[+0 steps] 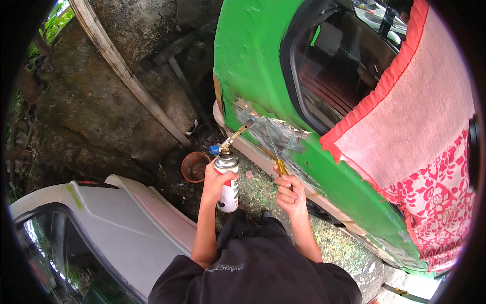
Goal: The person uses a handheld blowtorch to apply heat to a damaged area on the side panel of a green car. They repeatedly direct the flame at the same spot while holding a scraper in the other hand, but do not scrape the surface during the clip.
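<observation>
My left hand (217,181) is wrapped round the white and red can of a gas blowtorch (229,191). Its brass nozzle, with a blue knob at the base, points up and right at the car panel. In my right hand (290,191) is a screwdriver (281,168) with a yellow see-through handle, its long thin shaft reaching up to the panel. Both tools meet a scorched, bare grey patch (276,136) with peeling edges on the green car (255,61). Whether a flame burns at the nozzle is hard to make out.
A pink and red floral cloth (405,142) drapes over the car's right part. Behind my left hand, an orange-brown bucket (195,167) stands on the ground. A silver-white car (136,207) is close on the left. A long curved strip (126,71) leans on the mossy wall.
</observation>
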{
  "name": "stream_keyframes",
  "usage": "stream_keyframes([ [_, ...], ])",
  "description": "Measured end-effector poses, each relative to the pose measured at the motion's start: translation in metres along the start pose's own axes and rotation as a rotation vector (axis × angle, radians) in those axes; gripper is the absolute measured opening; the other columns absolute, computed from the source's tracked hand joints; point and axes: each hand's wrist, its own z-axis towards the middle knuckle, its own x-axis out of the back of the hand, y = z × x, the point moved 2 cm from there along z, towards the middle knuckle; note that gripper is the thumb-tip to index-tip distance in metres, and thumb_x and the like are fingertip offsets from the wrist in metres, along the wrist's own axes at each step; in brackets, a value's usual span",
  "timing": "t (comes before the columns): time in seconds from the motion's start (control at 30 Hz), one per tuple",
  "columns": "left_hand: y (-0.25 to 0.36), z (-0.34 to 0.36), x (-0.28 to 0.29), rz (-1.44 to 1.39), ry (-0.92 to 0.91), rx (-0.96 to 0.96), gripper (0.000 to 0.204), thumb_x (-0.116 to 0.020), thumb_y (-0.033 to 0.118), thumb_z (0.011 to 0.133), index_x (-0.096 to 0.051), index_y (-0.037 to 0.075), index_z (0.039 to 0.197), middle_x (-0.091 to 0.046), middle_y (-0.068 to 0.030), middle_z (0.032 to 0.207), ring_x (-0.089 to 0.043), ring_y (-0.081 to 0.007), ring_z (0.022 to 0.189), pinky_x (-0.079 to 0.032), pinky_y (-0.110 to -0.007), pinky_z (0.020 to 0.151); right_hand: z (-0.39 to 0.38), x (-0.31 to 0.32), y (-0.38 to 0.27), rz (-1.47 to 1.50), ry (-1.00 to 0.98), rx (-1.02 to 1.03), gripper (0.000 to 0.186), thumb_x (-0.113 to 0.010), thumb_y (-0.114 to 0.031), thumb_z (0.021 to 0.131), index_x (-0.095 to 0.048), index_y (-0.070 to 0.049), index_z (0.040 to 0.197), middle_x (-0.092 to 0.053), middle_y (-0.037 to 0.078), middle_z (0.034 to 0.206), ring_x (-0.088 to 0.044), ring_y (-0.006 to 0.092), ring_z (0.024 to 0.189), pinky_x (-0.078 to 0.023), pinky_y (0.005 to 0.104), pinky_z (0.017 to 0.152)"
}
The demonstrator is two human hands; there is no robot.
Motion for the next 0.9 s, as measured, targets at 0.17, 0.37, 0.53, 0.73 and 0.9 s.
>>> stream_keyframes([
  [0.17,0.000,0.002,-0.006,-0.004,-0.023,0.000,0.039,-0.077,0.004,0.063,-0.065,0.001,0.100,-0.070,-0.0049,0.088,-0.065,-0.0143,0.077,-0.051,-0.030,0.074,0.005,-0.005,-0.002,0.026,0.030,-0.006,0.041,-0.048,-0.004,0.101,-0.043,0.004,0.140,-0.045,0.002,0.073,-0.033,0.0038,0.037,-0.025,0.0214,0.028],
  [0.37,-0.004,0.000,-0.008,-0.011,-0.010,0.020,0.040,-0.077,0.003,0.063,-0.065,0.001,0.102,-0.071,-0.0047,0.090,-0.066,-0.0142,0.077,-0.052,-0.030,0.075,-0.010,-0.001,-0.002,0.075,-0.015,-0.014,0.040,-0.048,-0.004,0.101,-0.045,0.004,0.140,-0.045,0.002,0.071,-0.034,0.0043,0.037,-0.025,0.0212,0.028],
  [0.53,-0.003,-0.001,-0.009,0.014,-0.004,-0.008,0.039,-0.076,0.002,0.064,-0.065,0.002,0.102,-0.070,-0.0044,0.089,-0.065,-0.0139,0.077,-0.051,-0.030,0.074,0.012,-0.003,0.005,0.041,0.024,-0.019,0.039,-0.047,-0.004,0.100,-0.046,0.002,0.139,-0.045,0.001,0.071,-0.033,0.0041,0.036,-0.025,0.0208,0.027],
  [0.73,0.001,-0.011,0.002,-0.011,0.054,-0.020,0.036,-0.074,-0.001,0.065,-0.064,0.003,0.099,-0.068,-0.0038,0.086,-0.065,-0.0139,0.076,-0.051,-0.031,0.073,0.021,-0.002,0.003,-0.007,0.047,-0.037,0.039,-0.049,-0.005,0.101,-0.047,0.000,0.139,-0.044,0.000,0.071,-0.032,0.0037,0.037,-0.025,0.0216,0.028],
  [0.9,0.000,-0.026,0.014,0.035,0.132,-0.072,0.040,-0.071,0.004,0.064,-0.064,-0.001,0.103,-0.068,-0.0097,0.085,-0.068,-0.0199,0.074,-0.057,-0.035,0.071,0.027,0.002,0.010,-0.034,0.069,-0.034,0.041,-0.047,-0.005,0.102,-0.046,0.000,0.142,-0.045,0.001,0.072,-0.033,0.0039,0.037,-0.026,0.0215,0.029],
])
